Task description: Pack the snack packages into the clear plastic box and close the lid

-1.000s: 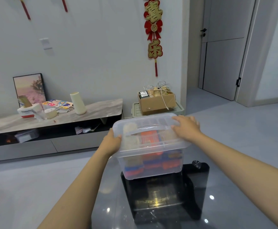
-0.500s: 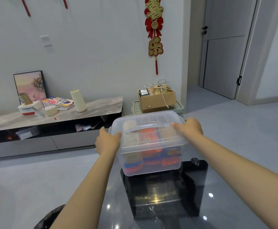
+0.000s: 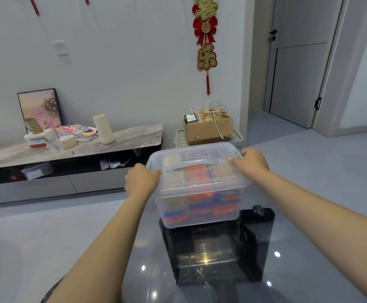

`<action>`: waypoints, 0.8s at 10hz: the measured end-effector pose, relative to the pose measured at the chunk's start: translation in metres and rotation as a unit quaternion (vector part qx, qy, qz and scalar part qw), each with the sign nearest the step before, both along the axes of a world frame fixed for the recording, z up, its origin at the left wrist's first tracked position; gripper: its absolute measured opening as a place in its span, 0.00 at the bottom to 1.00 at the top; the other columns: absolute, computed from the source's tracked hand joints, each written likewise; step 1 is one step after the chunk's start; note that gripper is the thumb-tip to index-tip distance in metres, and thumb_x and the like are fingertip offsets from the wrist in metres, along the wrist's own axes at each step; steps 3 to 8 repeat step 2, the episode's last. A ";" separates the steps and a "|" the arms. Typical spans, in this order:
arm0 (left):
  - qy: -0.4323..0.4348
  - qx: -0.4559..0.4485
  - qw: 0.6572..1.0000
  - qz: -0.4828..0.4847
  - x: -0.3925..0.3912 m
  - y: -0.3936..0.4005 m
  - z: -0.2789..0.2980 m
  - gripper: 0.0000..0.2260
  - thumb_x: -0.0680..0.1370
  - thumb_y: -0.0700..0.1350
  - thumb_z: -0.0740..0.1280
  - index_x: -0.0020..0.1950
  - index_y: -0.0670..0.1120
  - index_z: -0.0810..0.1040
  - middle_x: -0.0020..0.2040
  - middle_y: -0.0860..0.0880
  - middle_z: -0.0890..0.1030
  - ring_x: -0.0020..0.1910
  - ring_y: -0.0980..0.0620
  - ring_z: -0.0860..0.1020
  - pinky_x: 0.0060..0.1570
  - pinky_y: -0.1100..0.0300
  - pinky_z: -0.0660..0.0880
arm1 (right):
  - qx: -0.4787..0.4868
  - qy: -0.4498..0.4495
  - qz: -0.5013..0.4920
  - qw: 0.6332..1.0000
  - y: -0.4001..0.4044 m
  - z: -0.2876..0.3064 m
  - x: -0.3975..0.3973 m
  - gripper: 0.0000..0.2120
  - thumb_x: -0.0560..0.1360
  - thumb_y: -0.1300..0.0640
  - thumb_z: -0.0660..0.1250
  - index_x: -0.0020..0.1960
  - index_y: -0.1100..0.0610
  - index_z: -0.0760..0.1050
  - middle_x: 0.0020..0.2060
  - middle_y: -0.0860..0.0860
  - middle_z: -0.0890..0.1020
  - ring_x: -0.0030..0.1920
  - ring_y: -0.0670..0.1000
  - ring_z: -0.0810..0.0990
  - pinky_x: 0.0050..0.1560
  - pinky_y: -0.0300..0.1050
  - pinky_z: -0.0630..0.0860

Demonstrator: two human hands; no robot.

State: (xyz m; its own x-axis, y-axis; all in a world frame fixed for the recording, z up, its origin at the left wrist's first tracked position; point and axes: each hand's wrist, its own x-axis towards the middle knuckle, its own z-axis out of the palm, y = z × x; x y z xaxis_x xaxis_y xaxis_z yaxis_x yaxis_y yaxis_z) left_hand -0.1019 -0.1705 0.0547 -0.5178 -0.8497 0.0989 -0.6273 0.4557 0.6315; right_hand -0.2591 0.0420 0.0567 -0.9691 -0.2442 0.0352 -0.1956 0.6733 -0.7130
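Fingers of both hands curl over the lid's (image 3: 200, 169) opposite ends, the clear box (image 3: 200, 206) between them

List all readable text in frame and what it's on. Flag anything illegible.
"喜", "福", "乐": red and gold wall hanging, top to bottom.
"Panasonic", probably, partly blurred: white and red carton on the TV console.
Label on the dark item in the cardboard box: too small to read.
Colourful booklets on the console: print too small.
Snack packages in the clear box: blurred, unreadable.
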 end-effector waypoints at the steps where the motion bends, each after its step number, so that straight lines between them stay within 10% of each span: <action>1: -0.027 -0.025 0.999 -0.013 -0.002 -0.002 0.004 0.20 0.74 0.53 0.63 0.59 0.39 0.73 0.60 0.39 0.75 0.59 0.38 0.73 0.60 0.46 0.71 | 0.033 0.010 -0.003 0.999 0.002 0.001 -0.003 0.20 0.73 0.48 0.64 0.60 0.59 0.76 0.61 0.59 0.76 0.56 0.60 0.78 0.56 0.53 0.77; 8: 0.004 -0.099 0.994 -0.046 -0.011 0.007 0.011 0.20 0.75 0.50 0.61 0.65 0.45 0.72 0.65 0.40 0.71 0.64 0.39 0.68 0.63 0.46 0.63 | 0.032 0.076 -0.023 0.996 -0.004 0.004 -0.006 0.22 0.72 0.51 0.64 0.65 0.55 0.72 0.65 0.58 0.73 0.61 0.61 0.74 0.60 0.54 0.74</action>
